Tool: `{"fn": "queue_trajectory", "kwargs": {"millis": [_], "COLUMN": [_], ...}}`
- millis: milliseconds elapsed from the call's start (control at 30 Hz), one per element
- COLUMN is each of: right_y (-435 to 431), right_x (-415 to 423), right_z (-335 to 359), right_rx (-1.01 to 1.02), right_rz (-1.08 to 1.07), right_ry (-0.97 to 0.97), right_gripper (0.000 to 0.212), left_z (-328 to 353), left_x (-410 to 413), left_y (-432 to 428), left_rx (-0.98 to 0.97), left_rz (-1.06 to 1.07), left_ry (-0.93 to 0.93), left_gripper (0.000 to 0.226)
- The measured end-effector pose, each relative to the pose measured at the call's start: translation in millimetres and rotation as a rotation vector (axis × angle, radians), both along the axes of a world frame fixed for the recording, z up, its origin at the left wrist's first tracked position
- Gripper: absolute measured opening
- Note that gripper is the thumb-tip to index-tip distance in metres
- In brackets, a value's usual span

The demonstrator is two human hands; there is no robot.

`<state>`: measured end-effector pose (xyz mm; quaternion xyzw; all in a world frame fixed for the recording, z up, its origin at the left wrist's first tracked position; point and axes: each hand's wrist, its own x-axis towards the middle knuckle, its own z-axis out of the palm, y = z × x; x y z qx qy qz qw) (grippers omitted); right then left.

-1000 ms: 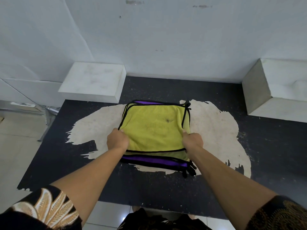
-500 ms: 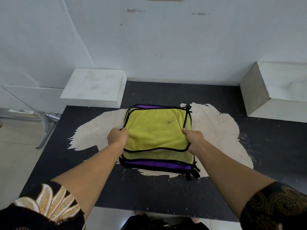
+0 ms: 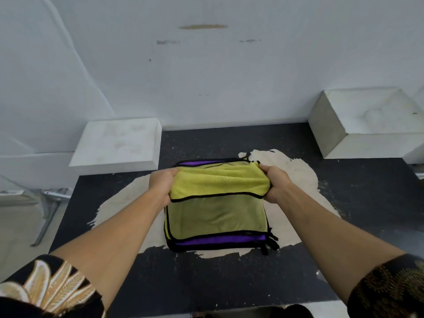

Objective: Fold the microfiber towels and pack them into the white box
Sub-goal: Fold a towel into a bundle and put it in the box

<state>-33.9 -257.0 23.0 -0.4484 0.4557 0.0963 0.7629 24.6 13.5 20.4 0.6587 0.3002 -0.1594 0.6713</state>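
Observation:
A stack of black-edged microfiber towels lies in the middle of the dark table (image 3: 229, 283). The top yellow towel (image 3: 220, 184) is lifted and folded back away from me. My left hand (image 3: 161, 187) grips its left side and my right hand (image 3: 274, 183) grips its right side. Beneath it another yellow towel (image 3: 218, 218) lies flat, and purple towels (image 3: 220, 240) show at the stack's near edge. A closed white box (image 3: 114, 143) sits at the back left of the table.
A second, larger white box (image 3: 367, 120) stands at the back right. A worn pale patch (image 3: 298, 180) spreads on the tabletop under the stack. A white wall rises behind. Metal legs (image 3: 50, 210) stand on the floor at left.
Both hands have moved away from me, carrying the near edge of the top yellow towel up and toward the far edge. The yellow towel underneath is now uncovered.

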Motion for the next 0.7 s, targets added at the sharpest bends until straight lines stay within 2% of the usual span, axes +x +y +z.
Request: {"fn": "queue_trajectory", "kwargs": {"millis": [100, 233, 467, 567, 700], "right_y": [-15.8, -48.6, -140.0, -188.4, -240.3], "right_x": [-2.7, -7.1, -15.2, -23.3, -51.2], "right_z": [14.8, 30.5, 43.2, 50.0, 37.6], "right_rx": [0.034, 0.09, 0.076, 0.097, 0.054], "right_rz": [-0.033, -0.077, -0.228, -0.238, -0.23], "right_ry": [-0.053, -0.109, -0.213, -0.263, -0.294], "right_gripper": [0.027, 0.02, 0.031, 0.031, 0.032], "left_z": [12.2, 36.5, 74.2, 85.8, 67.2], "left_x": [8.4, 6.7, 0.7, -4.1, -26.7], "left_y": [-21.5, -58.6, -147.2, -195.5, -246.8], "left_rx": [-0.012, -0.092, -0.123, -0.127, -0.021], "left_rz": [-0.038, -0.065, -0.099, -0.107, -0.114], "left_ry": [-0.082, -0.128, -0.185, -0.269, -0.409], "left_gripper": [0.036, 0.049, 0.046, 0.046, 0.049]}}
